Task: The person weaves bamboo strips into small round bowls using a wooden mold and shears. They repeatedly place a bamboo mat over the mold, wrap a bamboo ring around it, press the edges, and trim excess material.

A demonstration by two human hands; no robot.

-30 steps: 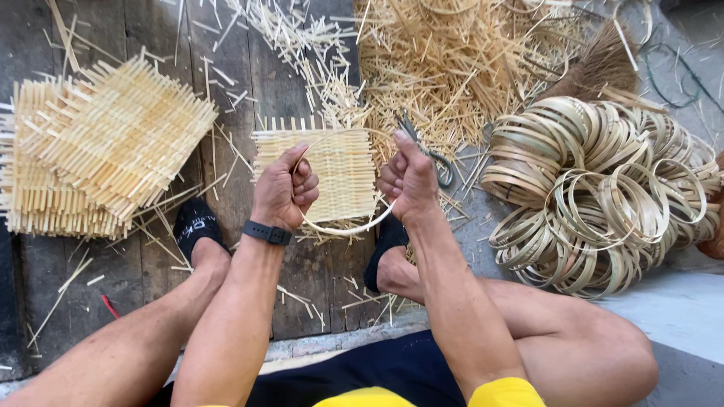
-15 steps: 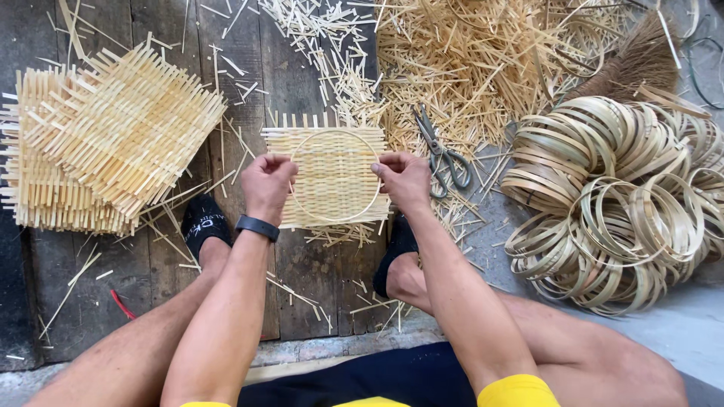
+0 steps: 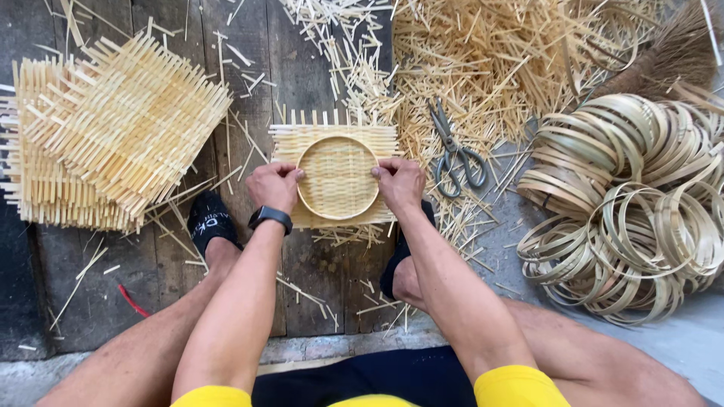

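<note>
Two hands press a ring onto a woven mat.
The left hand (image 3: 274, 186) grips the bamboo ring (image 3: 337, 178) at 9 o'clock, the right hand (image 3: 400, 183) at 3 o'clock, on the woven mat (image 3: 335, 136).

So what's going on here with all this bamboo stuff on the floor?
A person sits on the floor with a square woven bamboo mat in front of them. The left hand and the right hand grip opposite sides of a round bamboo hoop lying flat on the mat. Scissors lie just to the right, untouched. A stack of woven mats sits on the left, a pile of hoops on the right, and loose bamboo offcuts lie beyond.
</note>
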